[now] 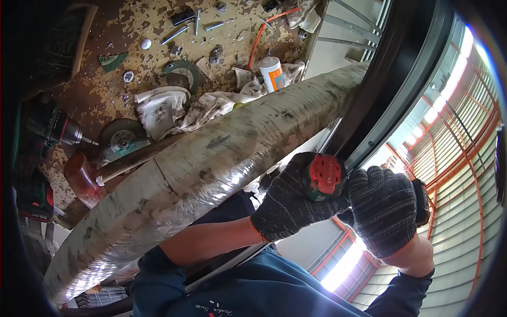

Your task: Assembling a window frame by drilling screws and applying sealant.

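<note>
One black-and-green power tool (pixel 319 193): is sitting just beside the long black metal frame (pixel 396 74); keeping it square and steady is probably serving best.
Red vented cap (pixel 326 173): is facing the camera.
Left dark-gloved hand (pixel 288 203): is cupping the tool.
Right dark-gloved hand (pixel 383 208): is apparently clamping its handle.
Silvery plastic-wrapped tube (pixel 211 158): is lying before the paint-flaked worktop (pixel 134 34).
</note>
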A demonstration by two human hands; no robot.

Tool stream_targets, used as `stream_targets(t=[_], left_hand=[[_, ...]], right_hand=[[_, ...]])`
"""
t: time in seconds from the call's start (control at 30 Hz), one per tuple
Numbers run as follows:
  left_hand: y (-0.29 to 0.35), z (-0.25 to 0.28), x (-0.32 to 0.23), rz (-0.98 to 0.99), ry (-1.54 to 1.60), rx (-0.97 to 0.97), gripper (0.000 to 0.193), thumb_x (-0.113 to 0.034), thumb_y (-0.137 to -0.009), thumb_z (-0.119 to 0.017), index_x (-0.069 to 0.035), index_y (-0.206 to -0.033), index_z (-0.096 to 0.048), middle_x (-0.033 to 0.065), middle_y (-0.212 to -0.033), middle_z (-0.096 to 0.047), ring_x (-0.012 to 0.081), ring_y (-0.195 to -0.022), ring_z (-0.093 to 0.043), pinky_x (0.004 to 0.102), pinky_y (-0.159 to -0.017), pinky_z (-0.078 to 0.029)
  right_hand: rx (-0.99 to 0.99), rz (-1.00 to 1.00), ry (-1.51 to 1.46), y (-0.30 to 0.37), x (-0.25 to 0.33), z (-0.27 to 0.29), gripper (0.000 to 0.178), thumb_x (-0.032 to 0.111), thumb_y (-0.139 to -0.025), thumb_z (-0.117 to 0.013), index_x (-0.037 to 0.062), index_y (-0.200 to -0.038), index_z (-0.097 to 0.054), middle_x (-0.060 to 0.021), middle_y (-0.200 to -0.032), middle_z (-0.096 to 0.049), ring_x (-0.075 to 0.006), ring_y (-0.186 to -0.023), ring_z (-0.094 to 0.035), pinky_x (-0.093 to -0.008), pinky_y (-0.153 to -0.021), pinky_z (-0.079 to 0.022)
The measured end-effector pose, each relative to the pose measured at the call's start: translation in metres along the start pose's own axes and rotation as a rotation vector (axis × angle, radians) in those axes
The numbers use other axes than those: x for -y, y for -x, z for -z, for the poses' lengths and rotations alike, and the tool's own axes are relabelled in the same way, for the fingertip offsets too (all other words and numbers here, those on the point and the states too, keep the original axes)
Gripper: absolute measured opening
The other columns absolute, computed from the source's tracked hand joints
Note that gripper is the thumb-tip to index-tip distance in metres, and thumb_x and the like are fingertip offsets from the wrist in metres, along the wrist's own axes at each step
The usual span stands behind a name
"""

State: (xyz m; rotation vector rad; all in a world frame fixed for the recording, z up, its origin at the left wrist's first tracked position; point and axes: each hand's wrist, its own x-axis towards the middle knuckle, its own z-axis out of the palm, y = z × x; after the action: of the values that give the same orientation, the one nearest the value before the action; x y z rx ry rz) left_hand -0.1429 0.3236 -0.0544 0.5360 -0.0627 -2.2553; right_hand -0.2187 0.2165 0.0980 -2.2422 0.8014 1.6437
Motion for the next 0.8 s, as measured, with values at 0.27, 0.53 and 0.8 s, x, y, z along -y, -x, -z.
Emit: stream_targets(t=[0.27,0.53,0.8], left_hand=[[0.002,-0.008,-0.004,0.063,0.203,-0.011,0.042,-0.032,-0.09,-0.059,-0.011,-0.124,-0.044,0.0071,-0.113,-0.058,0.0211,-0.105,-0.057,0.0438,-0.096,-0.045],[-0.003,0.006,0.01,-0.027,-0.04,-0.019,0.075,-0.035,-0.066,-0.085,-0.004,-0.121,-0.045,0.0058,-0.099,-0.062,0.0159,-0.091,-0.061,0.0311,-0.083,-0.05],[-0.013,0.0,0.007,-0.115,-0.177,0.077,0.078,-0.04,-0.065,-0.085,-0.003,-0.122,-0.045,0.0103,-0.108,-0.061,0.0227,-0.097,-0.063,0.0338,-0.086,-0.05]], right_hand=[[0.223,-0.137,-0.043,-0.006,0.003,0.027,0.049,0.042,-0.067,-0.069,0.0054,-0.097,-0.056,-0.0097,-0.083,-0.053,-0.0265,-0.08,-0.056,-0.0422,-0.07,-0.042],[0.537,-0.242,-0.259,-0.021,0.005,0.039,0.044,0.031,-0.074,-0.069,0.0035,-0.106,-0.056,-0.0155,-0.103,-0.057,-0.0337,-0.098,-0.055,-0.0505,-0.083,-0.04],[0.433,0.197,-0.576,-0.025,-0.04,0.022,0.021,0.024,-0.08,-0.064,0.006,-0.091,-0.061,-0.0086,-0.077,-0.063,-0.0256,-0.072,-0.064,-0.0357,-0.062,-0.052]])
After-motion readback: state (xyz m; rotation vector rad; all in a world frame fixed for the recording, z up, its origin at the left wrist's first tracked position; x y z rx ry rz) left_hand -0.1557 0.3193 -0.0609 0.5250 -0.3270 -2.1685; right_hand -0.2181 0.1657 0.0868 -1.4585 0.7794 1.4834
